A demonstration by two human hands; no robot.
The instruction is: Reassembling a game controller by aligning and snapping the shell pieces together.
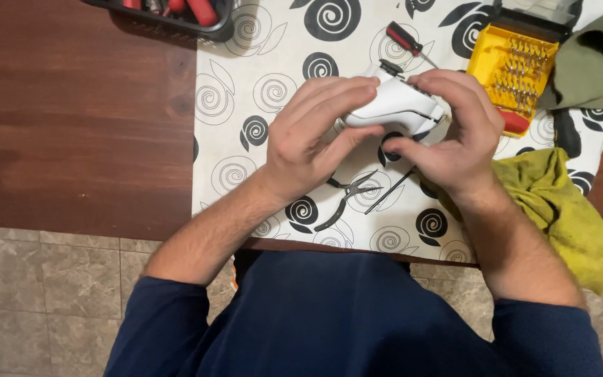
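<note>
Both of my hands hold a white game controller (396, 105) above a white cloth with black spiral prints (246, 112). My left hand (312, 136) wraps its left side, fingers over the top and thumb underneath. On the right side, my right hand (455, 132) grips it with the thumb pressing its lower edge. A black stick knob shows at the controller's top.
Small pliers (347, 199) and a thin rod (389, 192) lie on the cloth below my hands. A black-and-red screwdriver (407, 42) and a yellow case of bits (512, 66) lie beyond. A yellow rag (560, 209), a green cloth (594, 63) and a black tray (176, 14) stand around.
</note>
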